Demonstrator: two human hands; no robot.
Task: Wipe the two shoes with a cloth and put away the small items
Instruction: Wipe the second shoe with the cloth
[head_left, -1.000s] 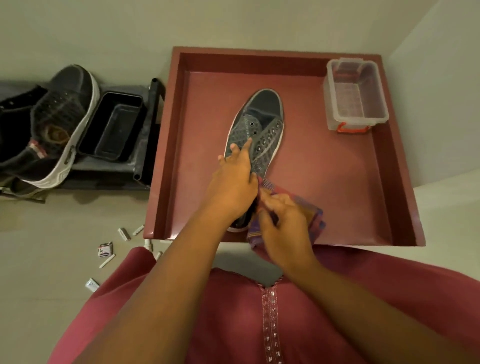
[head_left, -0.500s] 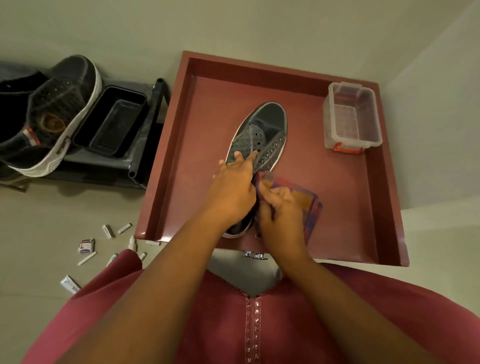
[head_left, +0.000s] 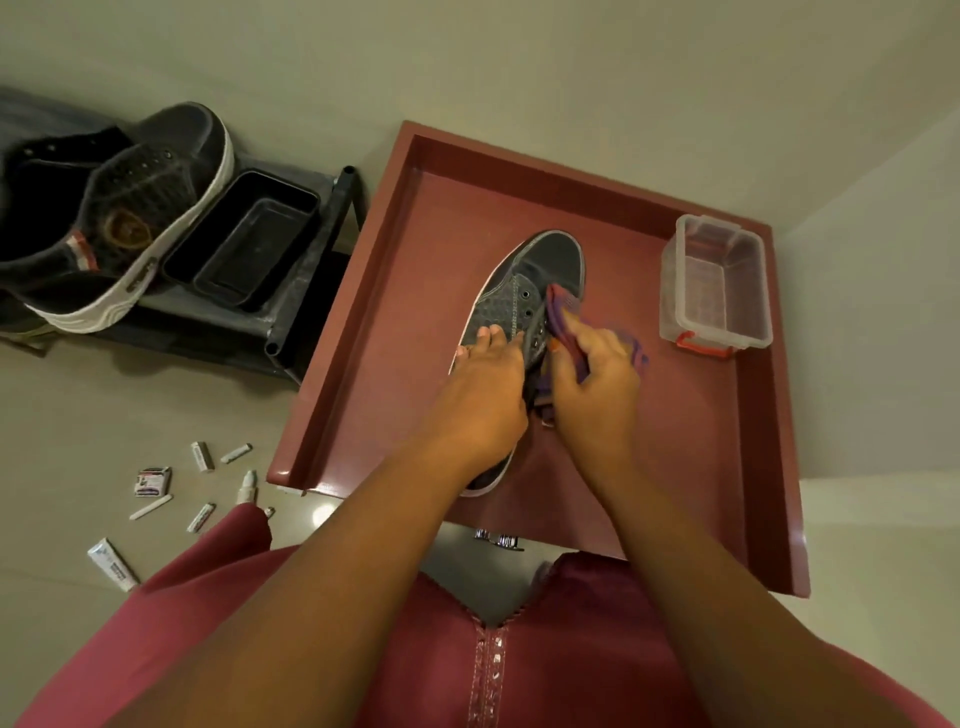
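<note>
A grey lace-up shoe (head_left: 540, 275) lies in the red tray (head_left: 405, 291), toe pointing away from me. My left hand (head_left: 480, 400) rests on its middle and left side, fingers laid over the upper. My right hand (head_left: 592, 384) grips a purple and orange cloth (head_left: 563, 312) and presses it against the shoe's right side by the eyelets. A second dark shoe (head_left: 124, 208) with a white sole sits on a low black rack at the left. Several small tubes and packets (head_left: 200, 488) lie scattered on the floor by the tray's near left corner.
A clear plastic box (head_left: 714, 286) with red clips stands in the tray's far right corner. A black rectangular tray (head_left: 244, 244) sits on the rack (head_left: 306, 291) beside the second shoe. Walls close off the far side and the right. My red garment fills the bottom.
My right hand has slid the cloth forward along the shoe's right side, from the heel to the eyelets. My left hand stays on the shoe. The view has shifted.
</note>
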